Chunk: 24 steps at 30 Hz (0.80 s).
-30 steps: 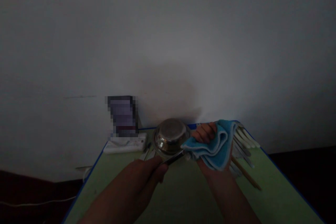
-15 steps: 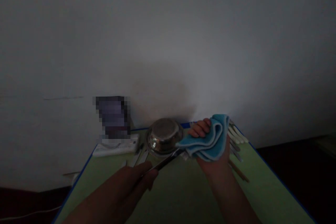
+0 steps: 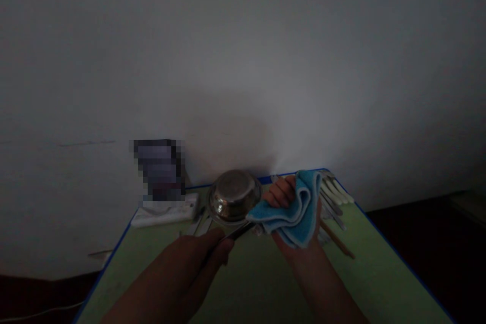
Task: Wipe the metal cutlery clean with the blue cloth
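while the left hand grips a dark utensil, the right hand clenches a blue cloth.

A green table is set against a plain, dimly lit grey wall.
It is edged in blue; dark floor is seen on both sides.

The 2 bare forearms slant inward; the left hand is closed, the right hand, farther forward, curls its fingers.
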Tool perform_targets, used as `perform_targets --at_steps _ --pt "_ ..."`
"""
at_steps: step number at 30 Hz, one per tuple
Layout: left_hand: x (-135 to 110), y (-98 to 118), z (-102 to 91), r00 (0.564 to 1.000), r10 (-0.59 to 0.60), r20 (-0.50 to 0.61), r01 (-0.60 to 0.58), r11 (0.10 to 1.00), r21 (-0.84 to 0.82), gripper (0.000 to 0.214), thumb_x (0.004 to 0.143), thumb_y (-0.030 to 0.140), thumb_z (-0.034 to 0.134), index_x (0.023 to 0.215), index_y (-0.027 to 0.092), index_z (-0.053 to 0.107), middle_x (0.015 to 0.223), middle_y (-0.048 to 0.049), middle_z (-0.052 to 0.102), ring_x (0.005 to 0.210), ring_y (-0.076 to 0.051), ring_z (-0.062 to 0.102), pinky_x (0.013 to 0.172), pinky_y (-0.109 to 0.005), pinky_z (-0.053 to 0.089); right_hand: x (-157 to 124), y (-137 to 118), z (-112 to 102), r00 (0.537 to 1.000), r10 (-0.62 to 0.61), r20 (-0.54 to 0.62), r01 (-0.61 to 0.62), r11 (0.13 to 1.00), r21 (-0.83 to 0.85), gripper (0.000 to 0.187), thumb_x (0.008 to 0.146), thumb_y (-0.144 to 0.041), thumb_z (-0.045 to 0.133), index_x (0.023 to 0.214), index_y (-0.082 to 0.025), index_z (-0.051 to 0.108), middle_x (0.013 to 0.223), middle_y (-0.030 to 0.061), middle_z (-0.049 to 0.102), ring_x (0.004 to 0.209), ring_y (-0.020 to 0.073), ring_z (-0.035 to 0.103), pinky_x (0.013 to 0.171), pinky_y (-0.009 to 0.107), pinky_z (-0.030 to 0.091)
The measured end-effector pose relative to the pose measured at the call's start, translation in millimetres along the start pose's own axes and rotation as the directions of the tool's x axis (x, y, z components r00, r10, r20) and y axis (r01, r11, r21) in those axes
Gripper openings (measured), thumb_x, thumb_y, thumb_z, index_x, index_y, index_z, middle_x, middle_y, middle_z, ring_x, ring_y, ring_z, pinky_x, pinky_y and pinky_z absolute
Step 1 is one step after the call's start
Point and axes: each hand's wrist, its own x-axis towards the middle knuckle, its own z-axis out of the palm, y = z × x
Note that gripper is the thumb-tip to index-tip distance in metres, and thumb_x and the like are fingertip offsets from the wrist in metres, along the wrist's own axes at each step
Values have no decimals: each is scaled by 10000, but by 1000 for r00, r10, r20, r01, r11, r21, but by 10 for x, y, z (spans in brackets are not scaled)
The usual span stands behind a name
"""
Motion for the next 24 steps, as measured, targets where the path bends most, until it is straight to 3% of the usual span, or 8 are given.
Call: perform_targets --at_steps 4,9,12,15,19,21,24 --pt "27 85 95 997 56 -53 -58 998 -32 290 922 389 323 846 261 572 767 12 670 707 -184 637 672 -285 468 -48 40 127 994 88 -71 -89 996 -20 316 728 -407 555 521 -182 477 408 -91 364 352 44 323 374 172 335" --pt "52 107 135 995 61 -78 -68 994 -89 245 914 425 391 1106 312 494 1086 -9 653 991 -217 614 819 -321 478 -109 9 369 950 105 -295 -136 987 -87 358 831 -316 416 503 -183 473 434 -49 464 397 65 437 427 188 403" --pt "74 76 142 990 47 -131 -59 994 -96 267 908 387 419 1161 304 445 1175 -25 618 1081 -224 577 872 -335 466 -101 -14 435 914 112 -390 -184 971 -151 289 851 -269 417 619 -192 571 518 -31 587 480 91 547 502 216 475" --pt "82 46 138 993 24 -115 -34 995 -92 260 922 326 379 1173 302 443 1127 -25 647 1003 -219 622 846 -343 481 -70 -11 422 888 72 -454 -184 961 -206 230 872 -273 420 820 -205 633 674 -12 687 623 128 634 655 289 533" --pt "65 36 81 993 4 -116 -11 998 -65 241 922 323 356 1110 257 490 982 -43 689 871 -223 659 807 -342 491 -56 38 350 909 129 -396 -238 941 -240 273 878 -328 411 975 -191 626 850 29 722 784 172 664 824 371 507" --pt "57 48 38 989 -13 -150 5 998 -58 245 921 344 352 1090 243 498 999 -56 682 873 -230 655 791 -344 493 -65 76 308 929 212 -304 -287 931 -225 329 889 -382 373 1015 -195 614 929 37 716 881 174 652 874 380 482" --pt "46 84 -16 983 -22 -184 15 999 -42 270 920 367 345 1102 236 497 1041 -71 669 886 -242 648 767 -348 492 -76 122 257 921 308 -240 -352 920 -172 413 900 -450 295 1037 -206 599 990 40 703 978 168 625 900 382 464"
